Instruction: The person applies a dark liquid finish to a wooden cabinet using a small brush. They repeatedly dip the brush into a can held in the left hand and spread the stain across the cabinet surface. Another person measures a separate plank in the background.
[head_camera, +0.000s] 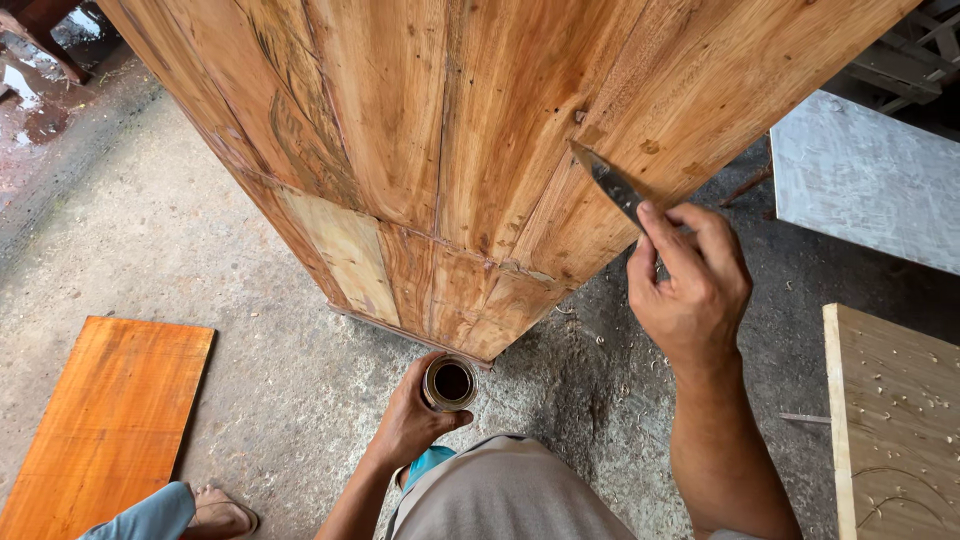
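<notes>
The right hand (690, 285) is pinching a putty knife (608, 182), its blade tip pressing against the wooden cabinet (450, 130) near a small knot. The left hand (412, 420) is wrapping around an open tin (451, 382) of dark filler, held low above the concrete floor (250, 330).

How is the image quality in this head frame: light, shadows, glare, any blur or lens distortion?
Head view: soft, even daylight, only faint shadows under the wooden cabinet; wet shine on the floor at top left; wide-angle lens makes the cabinet sides splay outward; right hand with the putty knife and left hand holding the small tin are sharp, no motion blur.
</notes>
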